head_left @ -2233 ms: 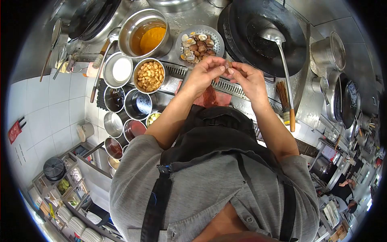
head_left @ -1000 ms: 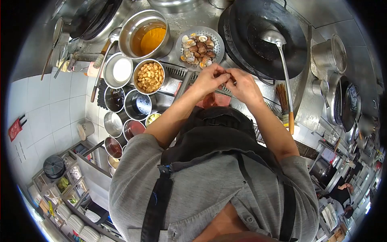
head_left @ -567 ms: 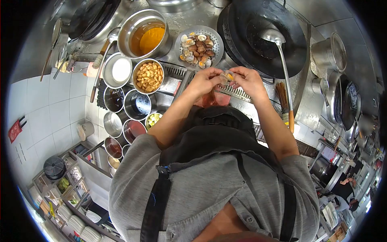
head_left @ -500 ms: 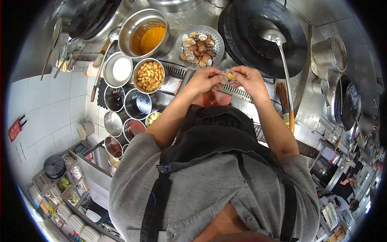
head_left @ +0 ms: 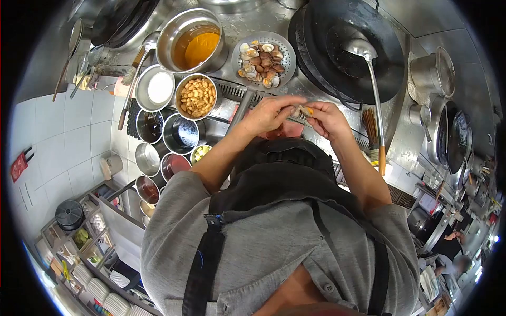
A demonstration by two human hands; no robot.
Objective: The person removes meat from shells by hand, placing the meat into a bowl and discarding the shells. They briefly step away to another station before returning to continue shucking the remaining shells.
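Close in front of my apron, a small clam with an orange bit of flesh showing is held between both hands. My left hand pinches it from the left, with fingers stretched over the top. From the other side my right hand grips it between thumb and fingertips. Fingers hide much of the shell. Just beyond the hands, a perforated metal strainer bears a pile of clams, some opened with pale insides showing, others brown and closed.
A black wok with a ladle in it stands at the right. On the left are a pot of amber liquid, a bowl of peanut-like pieces and several metal seasoning pots. A bamboo brush lies right; a co-worker is far right.
Both hands have come slightly lower with the clam, toward my apron. My left hand's fingers now reach further over it. The clam pile looks the same.
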